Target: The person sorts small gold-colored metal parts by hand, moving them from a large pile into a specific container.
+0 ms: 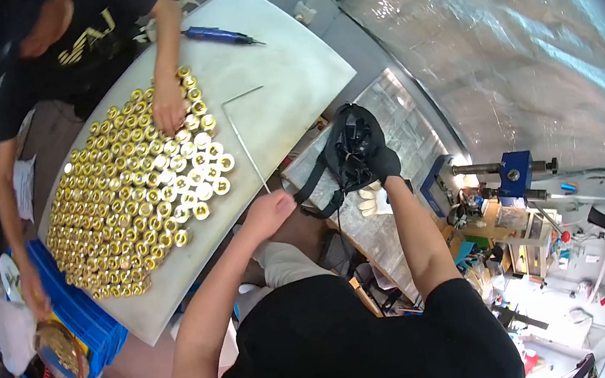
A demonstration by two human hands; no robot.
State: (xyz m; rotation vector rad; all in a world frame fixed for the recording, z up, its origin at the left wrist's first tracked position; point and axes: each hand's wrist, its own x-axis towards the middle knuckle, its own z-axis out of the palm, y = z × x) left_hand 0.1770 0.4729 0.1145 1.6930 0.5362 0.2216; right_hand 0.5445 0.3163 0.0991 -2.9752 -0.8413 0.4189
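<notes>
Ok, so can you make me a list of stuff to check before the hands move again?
1. Left hand beside the black strap: ok.
2. Right hand at the black bundle: ok.
3. Both hands gripping firmly: cannot tell.
4. Bent rod well away from the left hand: not ok, one end is close.
5. Blue tool apart from the gold pieces: ok.

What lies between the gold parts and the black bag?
In the head view, a thin bent metal rod lies between the gold parts and the black bag, on the white tabletop.
</notes>
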